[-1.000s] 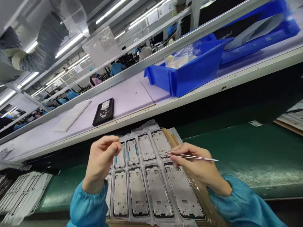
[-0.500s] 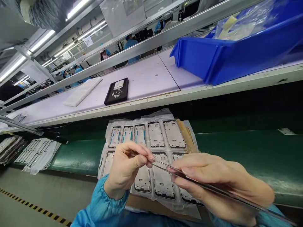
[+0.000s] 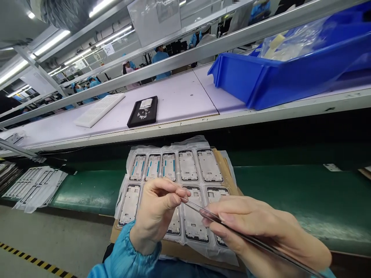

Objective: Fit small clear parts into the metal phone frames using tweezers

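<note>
My right hand [image 3: 261, 231] grips thin metal tweezers [image 3: 203, 210], whose tip reaches the fingertips of my left hand [image 3: 158, 214]. The left thumb and forefinger are pinched together at that tip; whatever is between them is too small to make out. Both hands hover over a clear plastic tray [image 3: 176, 170] holding several metal phone frames in two rows. The tray lies on brown cardboard [image 3: 228, 170] on the green belt [image 3: 290, 193]. Three frames in the far row carry blue strips.
A raised white shelf [image 3: 179, 96] behind the belt holds a small black tray of tiny parts [image 3: 143, 111], a white panel [image 3: 98, 110] and a blue bin [image 3: 278, 73] with plastic bags. More frame trays [image 3: 34, 185] lie at the left. People in blue coats work beyond.
My hands came together: the tweezers swung left until their tip met my left fingertips. The view dropped and shifted, so the tray now sits lower and nearer.
</note>
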A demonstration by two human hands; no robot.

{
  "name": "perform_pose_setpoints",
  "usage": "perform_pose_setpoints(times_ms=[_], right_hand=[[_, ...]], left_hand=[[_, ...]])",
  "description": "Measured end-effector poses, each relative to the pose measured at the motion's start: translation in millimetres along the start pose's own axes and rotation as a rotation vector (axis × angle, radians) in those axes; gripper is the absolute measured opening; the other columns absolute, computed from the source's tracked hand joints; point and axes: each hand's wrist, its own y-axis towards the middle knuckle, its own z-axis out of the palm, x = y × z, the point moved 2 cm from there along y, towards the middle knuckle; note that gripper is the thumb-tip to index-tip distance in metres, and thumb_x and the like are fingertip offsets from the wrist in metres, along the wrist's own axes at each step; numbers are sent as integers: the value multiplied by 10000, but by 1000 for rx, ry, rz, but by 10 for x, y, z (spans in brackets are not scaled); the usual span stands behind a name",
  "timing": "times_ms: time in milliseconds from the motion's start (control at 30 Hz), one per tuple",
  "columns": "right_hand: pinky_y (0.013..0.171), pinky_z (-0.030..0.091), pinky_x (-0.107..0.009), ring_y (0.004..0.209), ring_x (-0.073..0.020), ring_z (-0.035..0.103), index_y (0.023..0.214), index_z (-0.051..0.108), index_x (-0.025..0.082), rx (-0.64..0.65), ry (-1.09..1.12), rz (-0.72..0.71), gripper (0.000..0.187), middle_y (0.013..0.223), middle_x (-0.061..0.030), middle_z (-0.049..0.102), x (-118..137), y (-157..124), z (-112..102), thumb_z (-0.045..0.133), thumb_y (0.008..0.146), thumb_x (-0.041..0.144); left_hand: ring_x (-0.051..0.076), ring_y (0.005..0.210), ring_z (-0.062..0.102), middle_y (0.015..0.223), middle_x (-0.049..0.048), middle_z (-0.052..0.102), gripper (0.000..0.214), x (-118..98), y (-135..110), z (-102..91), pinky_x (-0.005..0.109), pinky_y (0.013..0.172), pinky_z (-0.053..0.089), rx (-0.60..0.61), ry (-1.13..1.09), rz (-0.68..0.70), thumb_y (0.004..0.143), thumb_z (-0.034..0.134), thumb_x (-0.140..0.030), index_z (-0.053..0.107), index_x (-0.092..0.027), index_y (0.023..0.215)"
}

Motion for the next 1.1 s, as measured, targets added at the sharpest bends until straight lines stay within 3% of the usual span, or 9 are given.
perform_pose_setpoints(times_ms=[167,500,733,900,1000,1100], right_hand=[[609,650,-237,632,-184,776,1053,728,303,30,-27,-12,381,796,1,811,25,25,-20,726,797,21],[617,637,-193,634,-157,774,1061,711,318,22,-55,-44,356,825,17,815,-15,39,-1,697,839,41],[606,652,-255,685,-197,788,1061,725,305,-80,-32,-34,307,837,-3,816,-94,-20,47,707,856,78],[596,663,-280,684,-211,789,1038,735,304,-63,24,-16,315,840,2,816,-166,-19,14,717,840,59],[566,661,-282,674,-213,785,969,749,311,-137,-19,56,248,851,2,815,-273,-104,-118,750,836,101],[572,676,-324,690,-235,786,912,757,293,-244,-46,168,209,861,-5,814,-408,-232,-300,767,820,106]], left_hand=[[80,647,694,702,-65,740,185,60,-28,12,225,769,606,-3,-90,-57,664,944,-264,773,-287,729],[80,666,702,694,-85,741,208,117,-12,81,239,820,630,-100,-89,-12,626,964,-293,775,-314,709],[95,765,742,742,-92,762,179,190,0,89,193,792,615,-107,-113,7,669,941,-287,777,-336,724],[103,790,733,776,-77,756,166,201,-12,80,216,823,603,-84,-84,10,700,920,-287,781,-335,777],[177,886,730,959,-5,764,318,343,153,-82,297,801,610,-88,81,37,714,894,-405,768,-314,990],[247,1036,693,1059,82,731,234,727,550,-382,393,906,573,-133,584,146,830,765,-364,718,-231,1017]])
